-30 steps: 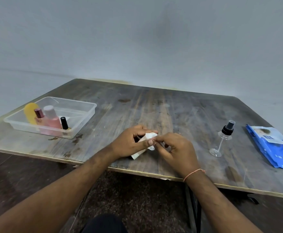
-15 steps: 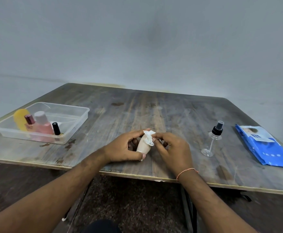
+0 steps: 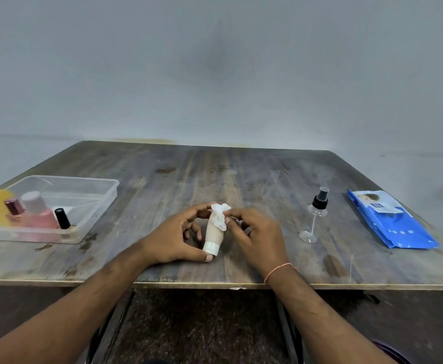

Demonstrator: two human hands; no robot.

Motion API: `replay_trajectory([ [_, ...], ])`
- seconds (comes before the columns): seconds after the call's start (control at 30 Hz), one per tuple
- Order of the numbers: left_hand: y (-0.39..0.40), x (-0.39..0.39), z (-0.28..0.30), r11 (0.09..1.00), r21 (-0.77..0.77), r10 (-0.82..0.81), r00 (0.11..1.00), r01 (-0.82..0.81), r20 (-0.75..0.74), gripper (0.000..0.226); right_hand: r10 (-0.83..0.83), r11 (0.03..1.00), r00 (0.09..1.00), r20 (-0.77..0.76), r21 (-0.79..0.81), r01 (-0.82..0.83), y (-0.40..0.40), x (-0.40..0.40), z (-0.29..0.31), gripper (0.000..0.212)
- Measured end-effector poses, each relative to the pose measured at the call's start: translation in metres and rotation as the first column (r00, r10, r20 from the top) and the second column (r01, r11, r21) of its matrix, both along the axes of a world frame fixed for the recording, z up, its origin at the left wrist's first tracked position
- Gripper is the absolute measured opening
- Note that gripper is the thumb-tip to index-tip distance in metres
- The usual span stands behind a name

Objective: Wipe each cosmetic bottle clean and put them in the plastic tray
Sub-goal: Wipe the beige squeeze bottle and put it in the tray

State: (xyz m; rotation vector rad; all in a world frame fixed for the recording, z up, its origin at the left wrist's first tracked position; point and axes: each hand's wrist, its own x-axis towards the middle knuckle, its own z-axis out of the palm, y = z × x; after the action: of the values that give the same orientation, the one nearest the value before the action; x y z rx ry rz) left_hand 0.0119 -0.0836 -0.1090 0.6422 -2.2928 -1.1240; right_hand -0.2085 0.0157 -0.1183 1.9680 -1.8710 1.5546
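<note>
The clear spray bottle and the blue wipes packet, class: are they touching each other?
Apart. The head view shows the clear spray bottle standing on the table, with a bare strip of wood between it and the blue wipes packet.

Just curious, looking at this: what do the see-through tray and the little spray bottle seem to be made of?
The clear rectangular tray looks like thin glossy plastic: the bottles inside show through its cloudy walls. The small clear spray bottle with a black pump top could be plastic or glass; its body is fully transparent, the top matte black.
</note>
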Motion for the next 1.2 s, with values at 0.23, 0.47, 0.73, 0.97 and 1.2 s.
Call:
replay_trajectory([
  [0.23,0.005,0.000,0.003,1.000,-0.029,0.006,0.999,-0.004,0.048,0.120,0.120,0.992,0.976,-0.183,-0.003,-0.122,0.004,0.004,0.000,0.015],
  [0.47,0.004,-0.001,-0.001,0.998,-0.012,0.066,0.998,-0.066,-0.008,0.117,0.262,0.964,0.937,-0.232,0.021,-0.264,0.009,0.007,-0.002,0.009],
  [0.73,0.009,-0.005,-0.001,0.996,-0.077,0.049,0.999,-0.050,-0.011,0.114,0.143,0.975,0.918,-0.370,-0.109,-0.196,0.008,0.012,-0.002,0.012],
  [0.97,0.013,-0.011,-0.004,0.994,-0.108,-0.028,0.999,0.031,0.028,0.095,-0.061,0.980,0.966,-0.250,-0.198,0.011,0.003,0.006,-0.001,0.014],
  [1.2,0.013,-0.011,-0.005,0.997,-0.071,0.002,1.000,-0.001,0.012,0.099,0.051,0.985,0.968,-0.245,-0.148,-0.090,0.004,0.008,0.001,0.015],
])
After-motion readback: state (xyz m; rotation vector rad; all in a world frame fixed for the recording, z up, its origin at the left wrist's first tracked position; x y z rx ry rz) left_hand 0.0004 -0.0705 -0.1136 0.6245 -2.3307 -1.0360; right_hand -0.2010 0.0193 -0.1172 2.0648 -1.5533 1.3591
